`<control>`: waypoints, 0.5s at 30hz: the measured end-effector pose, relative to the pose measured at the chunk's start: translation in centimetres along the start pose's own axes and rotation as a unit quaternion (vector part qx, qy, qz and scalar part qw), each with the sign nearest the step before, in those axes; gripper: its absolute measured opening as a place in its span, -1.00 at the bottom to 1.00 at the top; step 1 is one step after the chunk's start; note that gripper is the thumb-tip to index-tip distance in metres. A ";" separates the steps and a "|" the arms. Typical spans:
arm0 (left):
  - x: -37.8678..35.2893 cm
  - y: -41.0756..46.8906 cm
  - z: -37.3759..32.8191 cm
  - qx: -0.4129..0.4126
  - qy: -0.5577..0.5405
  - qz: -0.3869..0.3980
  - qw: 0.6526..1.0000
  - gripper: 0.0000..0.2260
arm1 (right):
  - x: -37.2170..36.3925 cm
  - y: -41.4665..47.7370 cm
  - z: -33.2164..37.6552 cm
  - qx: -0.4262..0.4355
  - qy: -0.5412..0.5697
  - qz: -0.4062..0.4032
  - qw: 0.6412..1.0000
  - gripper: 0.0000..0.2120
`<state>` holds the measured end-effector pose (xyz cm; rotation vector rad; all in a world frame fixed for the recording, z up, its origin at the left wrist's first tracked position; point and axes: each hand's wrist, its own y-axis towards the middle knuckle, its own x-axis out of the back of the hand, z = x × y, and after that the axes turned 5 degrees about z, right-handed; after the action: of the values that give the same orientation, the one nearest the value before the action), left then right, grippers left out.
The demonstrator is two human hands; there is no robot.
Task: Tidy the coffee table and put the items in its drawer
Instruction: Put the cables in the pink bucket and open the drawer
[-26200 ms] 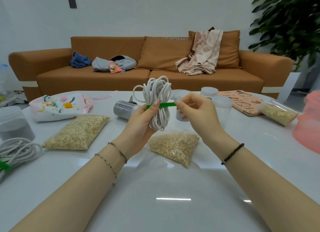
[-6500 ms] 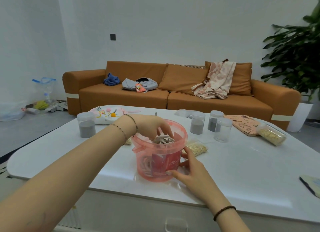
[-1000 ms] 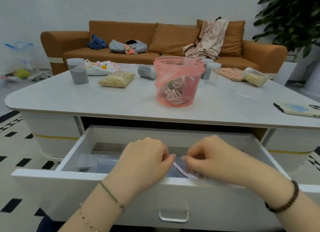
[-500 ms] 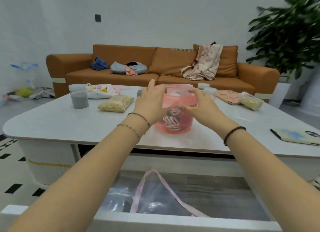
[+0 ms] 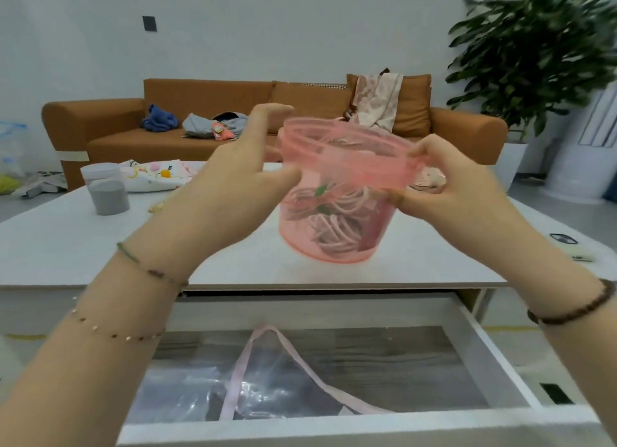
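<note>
We see both hands on a pink see-through bucket point(image 5: 340, 166), one at each side. It is tilted and sits over the front part of the white bench point(image 5: 66, 246). The blur keeps us from telling whether its base is clear of the bench top.

The left hand point(image 5: 230, 193) is spread wide. Its fingers point(image 5: 267, 113) are nearly straight and point up beside the rim, and the thumb presses flat against the bucket's left wall. The right hand point(image 5: 457, 193) grasps the other side, with the fingers point(image 5: 422, 151) curled over the rim and the thumb set on the wall below, so the edge is pinched between them.

Inside the bucket we make out coiled pale cords point(image 5: 334, 219) with green ties.

Below the hands the bench's drawer point(image 5: 494, 356) stands pulled out. In it lies a clear plastic bag point(image 5: 200, 390) with a pink strap point(image 5: 240, 363) looped across it.

Further back on the bench, to the left, stands a lidded jar point(image 5: 108, 196) of grey stuff, with a white printed pouch point(image 5: 150, 176) behind it. At the right edge lies a flat dark-cornered thing point(image 5: 564, 238), too blurred for us to name.

Beyond the bench are an orange sofa point(image 5: 110, 126) with clothes heaped on it and a leafy plant point(image 5: 534, 46).
</note>
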<state>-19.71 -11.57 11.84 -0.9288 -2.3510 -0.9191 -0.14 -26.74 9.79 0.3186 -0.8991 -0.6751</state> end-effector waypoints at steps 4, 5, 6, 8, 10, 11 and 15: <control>-2.4 -1.0 -1.5 0.106 -0.233 0.021 0.966 -0.90 | 3.0 -3.4 -1.1 -0.058 0.018 0.043 0.997 -0.51; -3.4 -1.2 -1.6 0.125 -0.225 0.054 0.965 -0.84 | 3.4 -4.3 -1.6 -0.073 0.001 0.055 0.996 -0.51; -4.2 -1.2 -1.5 0.143 -0.212 0.089 0.963 -0.80 | 3.6 -5.0 -2.0 -0.085 -0.012 0.066 0.994 -0.51; -5.7 -1.3 -1.8 0.146 -0.200 0.149 0.957 -0.68 | 4.4 -6.5 -2.9 -0.104 -0.012 0.075 0.992 -0.58; -6.9 -1.9 -2.0 0.148 -0.218 0.170 0.950 -0.58 | 5.5 -8.0 -3.5 -0.116 -0.022 0.089 0.989 -0.62; -6.8 -2.0 -2.1 0.145 -0.228 0.169 0.948 -0.56 | 5.9 -8.2 -3.4 -0.114 -0.038 0.091 0.989 -0.62; -8.3 -2.4 -3.1 0.150 -0.242 0.157 0.945 -0.55 | 7.5 -10.1 -3.3 -0.115 -0.060 0.081 0.988 -0.62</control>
<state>-15.41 -18.67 7.91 -1.4688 -2.5203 -0.2058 1.73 -39.33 7.14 -0.0029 -0.9406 -0.6444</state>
